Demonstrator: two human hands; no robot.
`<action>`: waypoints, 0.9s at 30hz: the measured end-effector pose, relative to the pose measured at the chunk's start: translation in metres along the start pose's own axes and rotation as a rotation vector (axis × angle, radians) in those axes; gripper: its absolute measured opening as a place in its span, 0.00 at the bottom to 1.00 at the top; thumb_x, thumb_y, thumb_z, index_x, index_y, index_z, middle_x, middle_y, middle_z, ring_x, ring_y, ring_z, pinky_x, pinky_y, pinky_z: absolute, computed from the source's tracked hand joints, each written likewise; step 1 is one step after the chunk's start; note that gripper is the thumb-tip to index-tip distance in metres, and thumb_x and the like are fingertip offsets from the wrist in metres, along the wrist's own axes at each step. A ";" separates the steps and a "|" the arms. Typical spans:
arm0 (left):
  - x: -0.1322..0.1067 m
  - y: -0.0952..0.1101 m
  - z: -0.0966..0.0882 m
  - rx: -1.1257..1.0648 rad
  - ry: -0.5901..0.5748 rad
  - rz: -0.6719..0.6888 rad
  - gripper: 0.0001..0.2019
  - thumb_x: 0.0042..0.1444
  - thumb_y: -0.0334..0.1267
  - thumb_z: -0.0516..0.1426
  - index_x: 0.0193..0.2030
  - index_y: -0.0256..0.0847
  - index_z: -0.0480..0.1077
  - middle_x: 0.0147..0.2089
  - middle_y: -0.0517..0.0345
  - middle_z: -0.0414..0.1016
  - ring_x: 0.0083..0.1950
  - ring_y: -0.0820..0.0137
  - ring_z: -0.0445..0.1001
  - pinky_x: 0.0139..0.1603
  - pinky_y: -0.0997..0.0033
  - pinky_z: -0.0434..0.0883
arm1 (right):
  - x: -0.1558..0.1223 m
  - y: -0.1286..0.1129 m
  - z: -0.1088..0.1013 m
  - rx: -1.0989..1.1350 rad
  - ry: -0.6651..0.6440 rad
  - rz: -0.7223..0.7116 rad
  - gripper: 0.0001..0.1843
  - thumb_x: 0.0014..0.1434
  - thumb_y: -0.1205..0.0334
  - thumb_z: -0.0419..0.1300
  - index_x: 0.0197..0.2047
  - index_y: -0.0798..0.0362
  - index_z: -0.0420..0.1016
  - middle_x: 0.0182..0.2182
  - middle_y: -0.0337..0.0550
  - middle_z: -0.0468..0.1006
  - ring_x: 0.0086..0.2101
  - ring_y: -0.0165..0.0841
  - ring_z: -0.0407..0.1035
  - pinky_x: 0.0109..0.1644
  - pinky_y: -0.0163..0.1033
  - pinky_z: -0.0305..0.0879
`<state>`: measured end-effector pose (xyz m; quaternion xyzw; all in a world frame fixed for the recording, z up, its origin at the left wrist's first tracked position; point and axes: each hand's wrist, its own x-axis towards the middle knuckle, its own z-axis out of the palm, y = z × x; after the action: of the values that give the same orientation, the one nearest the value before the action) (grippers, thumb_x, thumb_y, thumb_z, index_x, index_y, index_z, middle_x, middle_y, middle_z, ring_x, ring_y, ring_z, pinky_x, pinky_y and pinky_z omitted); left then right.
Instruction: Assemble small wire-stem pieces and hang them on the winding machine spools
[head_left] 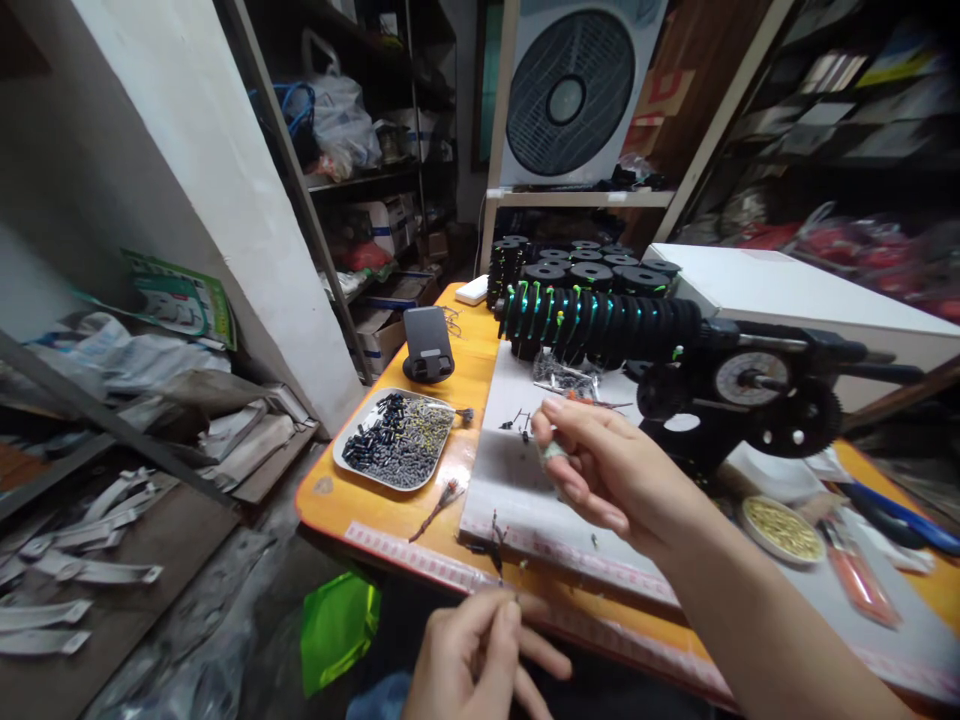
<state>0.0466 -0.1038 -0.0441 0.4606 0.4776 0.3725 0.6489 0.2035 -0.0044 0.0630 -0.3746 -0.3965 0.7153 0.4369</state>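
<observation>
My left hand (476,650) is at the table's front edge, thumb and index finger pinched together, the other fingers loose. What it pinches is too small to make out. Higher and to the right, my right hand (600,465) is over the white board (487,480), fingers curled in a pinch; a pale wrap (553,450) covers one fingertip. Anything in that pinch is hidden. Behind it stands a black winding machine (757,385) with a dial, its shaft carrying a row of black spools (600,320) wound with green wire. Small dark wired parts (495,545) lie near my left hand.
A white tray (349,465) of small black, grey and yellow parts sits on the orange table (330,500) at left, before a phone stand (427,345). A bowl of brass-coloured pieces (782,528) and an orange-handled tool (862,580) lie right. More spools (589,272) stand behind.
</observation>
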 end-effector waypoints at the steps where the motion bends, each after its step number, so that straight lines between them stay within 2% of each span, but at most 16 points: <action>1: 0.002 0.000 -0.001 0.120 0.033 0.040 0.30 0.59 0.62 0.51 0.50 0.34 0.72 0.28 0.48 0.81 0.17 0.72 0.74 0.17 0.80 0.62 | -0.001 -0.002 -0.002 -0.057 -0.003 -0.012 0.15 0.62 0.51 0.61 0.33 0.55 0.73 0.10 0.31 0.66 0.07 0.17 0.48 0.09 0.19 0.41; 3: 0.006 0.006 -0.004 0.293 0.073 0.082 0.28 0.63 0.55 0.50 0.62 0.38 0.64 0.22 0.58 0.75 0.13 0.75 0.68 0.15 0.80 0.59 | -0.003 -0.007 -0.005 -0.225 -0.007 -0.045 0.15 0.62 0.51 0.61 0.39 0.57 0.77 0.08 0.29 0.63 0.07 0.17 0.48 0.09 0.19 0.42; 4: 0.009 0.011 -0.005 0.336 0.090 0.107 0.26 0.64 0.52 0.50 0.64 0.39 0.62 0.19 0.63 0.70 0.12 0.76 0.64 0.14 0.80 0.58 | -0.004 -0.010 -0.006 -0.329 -0.008 -0.061 0.17 0.63 0.50 0.60 0.41 0.57 0.78 0.08 0.28 0.62 0.07 0.17 0.48 0.10 0.19 0.43; 7: 0.022 0.036 -0.007 0.332 0.196 0.268 0.17 0.64 0.45 0.51 0.55 0.41 0.70 0.19 0.68 0.60 0.18 0.76 0.61 0.19 0.79 0.59 | -0.007 -0.018 -0.008 -0.588 -0.017 -0.091 0.22 0.66 0.47 0.55 0.47 0.57 0.78 0.08 0.26 0.60 0.08 0.17 0.48 0.10 0.20 0.43; 9: 0.035 0.055 -0.005 0.268 0.233 0.369 0.15 0.63 0.44 0.54 0.54 0.42 0.71 0.27 0.63 0.65 0.23 0.77 0.63 0.23 0.79 0.60 | -0.008 -0.021 -0.009 -0.617 -0.026 -0.097 0.23 0.66 0.47 0.54 0.48 0.57 0.78 0.08 0.26 0.59 0.08 0.17 0.48 0.11 0.21 0.44; 11: 0.049 0.069 -0.002 0.180 0.165 0.407 0.14 0.63 0.44 0.55 0.52 0.42 0.71 0.36 0.58 0.71 0.26 0.76 0.66 0.26 0.77 0.63 | -0.009 -0.021 -0.010 -0.576 -0.036 -0.100 0.23 0.65 0.47 0.55 0.48 0.57 0.79 0.08 0.27 0.59 0.08 0.17 0.48 0.10 0.21 0.44; 13: 0.059 0.077 0.003 0.125 0.088 0.436 0.11 0.63 0.44 0.56 0.44 0.40 0.73 0.39 0.54 0.73 0.32 0.72 0.70 0.34 0.74 0.67 | -0.009 -0.018 -0.011 -0.456 -0.054 -0.083 0.21 0.64 0.48 0.57 0.47 0.57 0.79 0.08 0.28 0.61 0.07 0.17 0.49 0.10 0.20 0.44; 15: 0.063 0.077 0.008 0.083 0.043 0.465 0.09 0.63 0.42 0.55 0.39 0.40 0.72 0.36 0.55 0.73 0.35 0.70 0.70 0.39 0.71 0.67 | -0.009 -0.015 -0.011 -0.261 -0.082 -0.034 0.17 0.63 0.52 0.60 0.44 0.58 0.79 0.09 0.30 0.66 0.07 0.17 0.50 0.09 0.20 0.43; 18: 0.060 0.073 0.013 -0.009 0.013 0.510 0.08 0.63 0.40 0.55 0.34 0.41 0.68 0.31 0.60 0.67 0.32 0.72 0.64 0.38 0.71 0.64 | -0.006 -0.008 -0.007 -0.020 -0.098 0.053 0.14 0.61 0.54 0.60 0.32 0.57 0.76 0.14 0.37 0.73 0.07 0.18 0.53 0.08 0.20 0.44; 20: 0.055 0.070 0.015 -0.086 -0.004 0.530 0.10 0.63 0.40 0.54 0.30 0.41 0.64 0.29 0.62 0.63 0.32 0.72 0.61 0.38 0.72 0.63 | -0.004 -0.004 -0.001 0.068 -0.071 0.080 0.17 0.59 0.53 0.58 0.24 0.55 0.68 0.14 0.35 0.71 0.06 0.19 0.52 0.07 0.21 0.45; 22: 0.049 0.069 0.016 -0.156 -0.031 0.532 0.12 0.62 0.40 0.54 0.28 0.41 0.61 0.28 0.62 0.61 0.32 0.72 0.60 0.38 0.72 0.63 | -0.001 -0.001 0.005 0.156 -0.025 0.073 0.18 0.57 0.53 0.58 0.21 0.52 0.59 0.12 0.30 0.66 0.06 0.18 0.50 0.06 0.22 0.45; 24: 0.042 0.069 0.016 -0.234 -0.076 0.489 0.11 0.61 0.39 0.54 0.27 0.41 0.62 0.28 0.62 0.62 0.33 0.72 0.63 0.39 0.72 0.64 | 0.002 0.000 0.010 0.218 0.017 0.053 0.18 0.56 0.54 0.57 0.20 0.51 0.55 0.11 0.27 0.63 0.05 0.18 0.47 0.05 0.21 0.45; 27: 0.033 0.062 0.014 -0.403 -0.168 0.340 0.11 0.59 0.38 0.56 0.26 0.38 0.65 0.26 0.61 0.68 0.32 0.72 0.70 0.40 0.73 0.67 | 0.004 0.000 0.011 0.257 0.046 0.049 0.18 0.56 0.56 0.56 0.21 0.51 0.54 0.11 0.27 0.62 0.06 0.17 0.47 0.05 0.21 0.44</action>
<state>0.0664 -0.0585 0.0073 0.4250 0.2542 0.5243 0.6927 0.1920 -0.0033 0.0666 -0.3416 -0.2824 0.7617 0.4727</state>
